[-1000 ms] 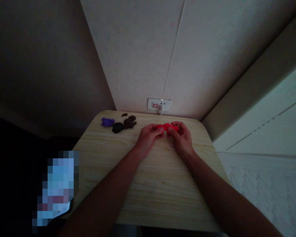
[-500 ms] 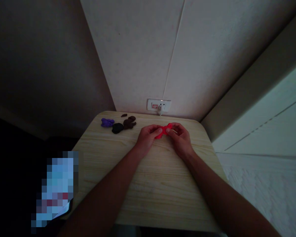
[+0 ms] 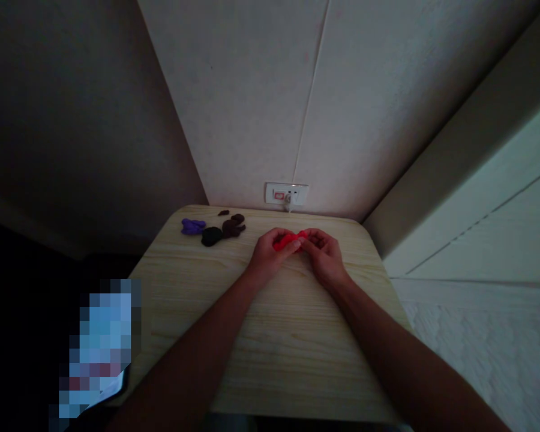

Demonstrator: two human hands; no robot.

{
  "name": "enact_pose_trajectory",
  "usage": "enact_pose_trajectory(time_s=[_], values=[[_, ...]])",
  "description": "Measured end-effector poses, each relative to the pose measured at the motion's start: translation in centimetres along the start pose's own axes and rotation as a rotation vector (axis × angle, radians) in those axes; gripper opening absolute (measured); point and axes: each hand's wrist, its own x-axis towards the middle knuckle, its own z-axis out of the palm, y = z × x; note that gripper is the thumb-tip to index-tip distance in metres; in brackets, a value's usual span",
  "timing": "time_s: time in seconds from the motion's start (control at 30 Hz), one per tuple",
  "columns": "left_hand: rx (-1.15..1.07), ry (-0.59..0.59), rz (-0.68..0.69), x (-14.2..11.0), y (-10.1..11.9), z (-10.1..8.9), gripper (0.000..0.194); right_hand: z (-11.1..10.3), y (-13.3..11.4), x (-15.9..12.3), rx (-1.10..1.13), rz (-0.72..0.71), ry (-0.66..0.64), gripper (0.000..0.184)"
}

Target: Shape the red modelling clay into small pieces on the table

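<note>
Both hands meet over the far half of a light wooden table [image 3: 261, 336]. My left hand [image 3: 267, 255] and my right hand [image 3: 323, 253] are closed, fingertips pinched together on a small red lump of clay [image 3: 288, 240] held between them. The clay is squeezed short and partly hidden by the fingers. To the left on the table lie a purple clay piece [image 3: 192, 226], a black lump [image 3: 211, 236] and dark brown pieces [image 3: 233, 225], all apart from my hands.
A wall socket [image 3: 287, 194] with a plugged cable sits just behind the table's far edge, in the corner of two walls. A blurred-out blue patch [image 3: 99, 342] lies at the table's near left. A pale textured surface [image 3: 477, 336] runs along the right.
The hands have drawn closer together and the red clay, stretched wide a second ago, is now bunched into a short lump between the fingertips. The view shifted slightly.
</note>
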Motion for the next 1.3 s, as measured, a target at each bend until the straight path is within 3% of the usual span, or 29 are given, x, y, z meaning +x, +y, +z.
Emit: enact_pose_trajectory(time_s=[0.23,0.47,0.57,0.7,0.8,0.93,1.1,1.2,1.3], values=[[0.014,-0.025,0.043,0.03,-0.33,-0.52,0.014,-0.36,-0.01,-0.12,-0.043,0.042,-0.092,0.028],[-0.228,-0.063,-0.083,0.17,-0.73,-0.49,0.017,-0.05,-0.57,-0.15,0.005,0.112,-0.168,0.029],[-0.259,-0.057,-0.085,0.3,-0.88,-0.35,0.018,0.09,-0.64,-0.2,-0.034,0.062,-0.13,0.027],[-0.225,0.042,-0.043,0.37,-0.92,-0.21,0.018,0.07,-0.3,-0.46,-0.233,-0.153,0.037,0.032],[-0.222,0.096,-0.032,0.31,-0.79,-0.18,0.021,0.02,0.02,-0.65,-0.351,-0.266,0.017,0.035],[-0.243,0.105,-0.081,0.24,-0.51,-0.31,0.027,0.09,0.3,-0.64,-0.324,-0.234,-0.05,0.047],[-0.314,0.067,-0.121,0.17,-0.1,-0.48,0.029,0.12,0.12,-0.56,-0.261,-0.12,-0.088,0.041],[-0.345,0.056,-0.123,-0.01,0.04,-0.5,0.037,0.13,0.11,-0.54,-0.286,-0.139,-0.102,0.037],[-0.238,0.031,-0.077,-0.23,0.01,-0.54,0.047,0.26,0.14,-0.53,-0.345,-0.202,-0.098,0.033]])
